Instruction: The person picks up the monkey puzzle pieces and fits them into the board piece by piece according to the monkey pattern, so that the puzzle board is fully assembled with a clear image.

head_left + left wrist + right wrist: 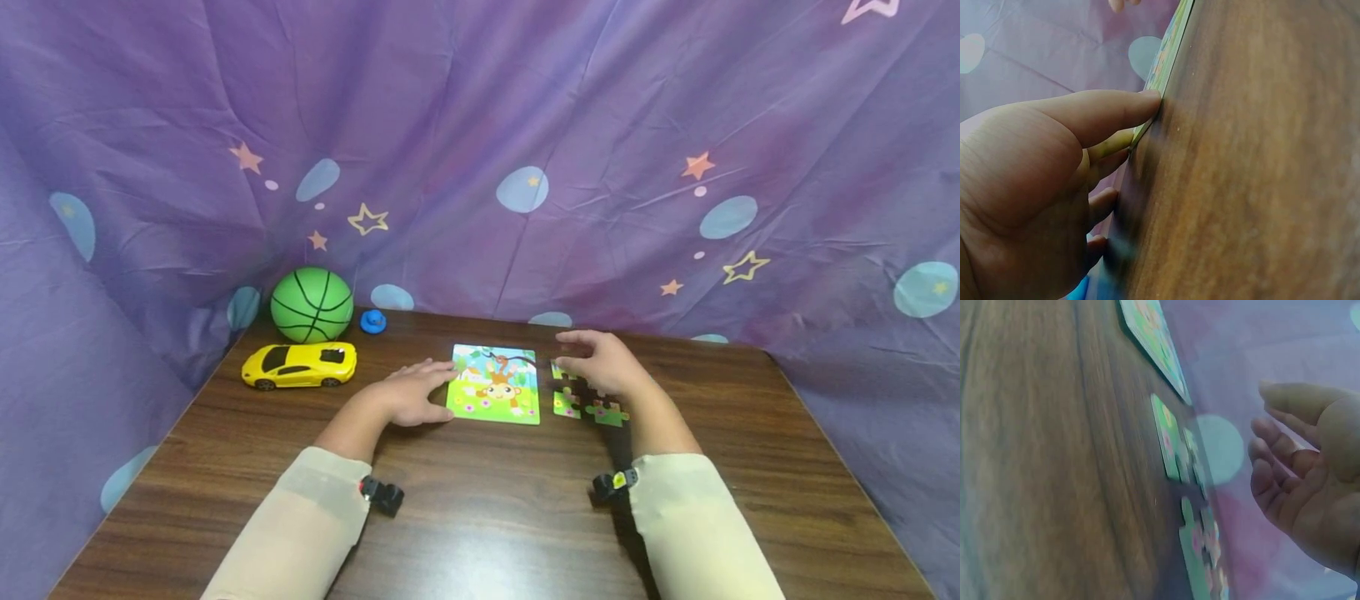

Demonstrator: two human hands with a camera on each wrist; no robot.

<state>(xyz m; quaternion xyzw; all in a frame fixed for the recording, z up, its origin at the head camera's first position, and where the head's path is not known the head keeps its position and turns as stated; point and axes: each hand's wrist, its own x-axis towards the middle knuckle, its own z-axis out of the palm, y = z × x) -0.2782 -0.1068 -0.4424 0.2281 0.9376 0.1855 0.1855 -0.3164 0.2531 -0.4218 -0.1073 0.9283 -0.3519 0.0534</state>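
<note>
A square picture board with a cartoon monkey (497,392) lies flat on the table. My left hand (408,396) rests at its left edge, fingers spread; in the left wrist view the thumb (1119,112) touches the board's edge. Just right of the board lie several loose jigsaw pieces, among them a green corner-like piece (566,404) and another green piece (606,413). Above them hovers my right hand (606,364), fingers loosely bent and apart from the pieces. Nothing shows between its thumb and fingers in the right wrist view. The right hand partly hides the farther pieces.
At the back left of the brown wooden table (465,517) stand a green ball (312,305), a yellow toy car (300,365) and a small blue toy (372,322). A purple patterned cloth (450,125) hangs behind the table and along its sides.
</note>
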